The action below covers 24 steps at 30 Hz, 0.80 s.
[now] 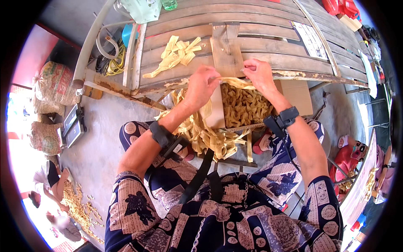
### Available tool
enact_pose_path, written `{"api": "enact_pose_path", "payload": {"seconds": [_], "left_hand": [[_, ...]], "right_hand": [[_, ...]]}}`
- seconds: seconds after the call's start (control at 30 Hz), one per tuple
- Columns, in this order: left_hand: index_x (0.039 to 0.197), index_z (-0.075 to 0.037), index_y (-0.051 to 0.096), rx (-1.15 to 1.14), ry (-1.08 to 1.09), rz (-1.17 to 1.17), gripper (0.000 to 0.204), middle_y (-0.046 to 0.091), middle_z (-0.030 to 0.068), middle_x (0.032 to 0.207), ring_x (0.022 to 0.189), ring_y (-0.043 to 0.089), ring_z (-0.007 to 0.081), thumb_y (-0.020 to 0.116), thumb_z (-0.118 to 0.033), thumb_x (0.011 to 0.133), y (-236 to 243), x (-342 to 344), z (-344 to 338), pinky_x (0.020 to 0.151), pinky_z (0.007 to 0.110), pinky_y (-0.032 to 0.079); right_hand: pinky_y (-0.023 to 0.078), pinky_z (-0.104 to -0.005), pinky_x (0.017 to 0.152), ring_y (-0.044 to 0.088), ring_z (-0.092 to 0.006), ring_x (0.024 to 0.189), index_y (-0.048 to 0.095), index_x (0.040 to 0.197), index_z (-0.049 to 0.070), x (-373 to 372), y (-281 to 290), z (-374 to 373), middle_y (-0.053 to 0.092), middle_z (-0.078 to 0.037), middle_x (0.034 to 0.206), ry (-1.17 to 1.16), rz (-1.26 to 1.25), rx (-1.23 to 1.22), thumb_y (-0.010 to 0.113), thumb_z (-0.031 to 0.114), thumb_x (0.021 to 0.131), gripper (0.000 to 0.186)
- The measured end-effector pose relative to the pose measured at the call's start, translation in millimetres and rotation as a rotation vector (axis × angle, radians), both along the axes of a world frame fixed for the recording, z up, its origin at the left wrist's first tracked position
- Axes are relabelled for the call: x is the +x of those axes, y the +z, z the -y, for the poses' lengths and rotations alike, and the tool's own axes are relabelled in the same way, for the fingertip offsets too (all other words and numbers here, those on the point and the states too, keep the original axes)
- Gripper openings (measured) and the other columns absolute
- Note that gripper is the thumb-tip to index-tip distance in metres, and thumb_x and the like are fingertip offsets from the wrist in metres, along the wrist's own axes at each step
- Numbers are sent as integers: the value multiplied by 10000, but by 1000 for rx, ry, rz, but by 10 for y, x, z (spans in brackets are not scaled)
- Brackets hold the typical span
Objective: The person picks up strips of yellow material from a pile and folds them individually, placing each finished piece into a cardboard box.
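Note:
A pale yellow strip point(237, 82), which looks like bean curd skin, stretches between my two hands at the near edge of the slatted table. My left hand point(202, 84) is closed with its fingertips pinching one end. The other end is pinched between the fingers of my right hand point(259, 75). Beneath the strip, a cardboard box point(217, 110) holds many knotted yellow pieces point(245, 105). Long loose strips point(205, 136) hang in a heap left of the box, above my lap. Just beyond my hands, a wooden board with a raised block point(228, 61) lies on the table.
More strips point(176, 54) lie on the slatted table point(268, 31), left of the board. A printed sheet point(310, 40) is at the right. Stuffed sacks point(58, 86) and a flat scale point(74, 128) stand on the left floor. Other people point(52, 180) sit lower left, near scattered yellow pieces point(77, 206).

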<state>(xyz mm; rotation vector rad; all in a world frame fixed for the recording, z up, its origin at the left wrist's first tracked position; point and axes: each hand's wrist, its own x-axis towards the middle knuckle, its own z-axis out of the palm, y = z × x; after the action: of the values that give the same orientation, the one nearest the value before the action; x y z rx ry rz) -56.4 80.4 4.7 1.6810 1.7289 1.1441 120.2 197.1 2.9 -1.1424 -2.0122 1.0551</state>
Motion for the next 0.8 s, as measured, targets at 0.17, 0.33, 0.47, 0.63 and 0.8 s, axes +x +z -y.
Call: {"api": "enact_pose_path", "payload": {"seconds": [0.17,0.33,0.47,0.63,0.8], "left_hand": [[889,-9,599,-35,20,13,124,560,92,940,709,553,155,612,-58,777,1,48,110,636,257,457],[905,-12,600,98,34,-70,128,566,74,802,659,542,146,604,-54,784,100,-1,109,596,251,435],[901,-26,608,150,8,-78,112,567,73,757,637,544,156,594,-48,792,206,10,114,571,255,427],[911,-29,601,266,-64,-206,138,577,97,793,693,572,224,588,-25,773,312,113,124,611,278,454],[925,-30,589,379,-189,-320,170,579,106,818,740,575,265,577,-10,756,344,119,104,651,296,470]], "right_hand": [[484,-295,628,618,-199,679,617,914,-26,65,33,117,642,-135,777,5,13,-78,602,91,732,217],[482,-236,650,598,-126,719,625,951,-11,152,246,174,649,-101,815,-67,229,168,595,116,776,219],[499,-259,703,617,-150,772,608,946,-23,332,411,52,644,-114,834,162,-47,-97,506,240,881,290],[520,-243,622,628,-159,660,568,997,-18,339,550,184,636,-155,777,320,36,-694,416,320,921,378],[315,-188,398,407,-48,444,597,952,-1,386,315,179,539,-33,611,312,107,-801,410,162,881,257]]}}
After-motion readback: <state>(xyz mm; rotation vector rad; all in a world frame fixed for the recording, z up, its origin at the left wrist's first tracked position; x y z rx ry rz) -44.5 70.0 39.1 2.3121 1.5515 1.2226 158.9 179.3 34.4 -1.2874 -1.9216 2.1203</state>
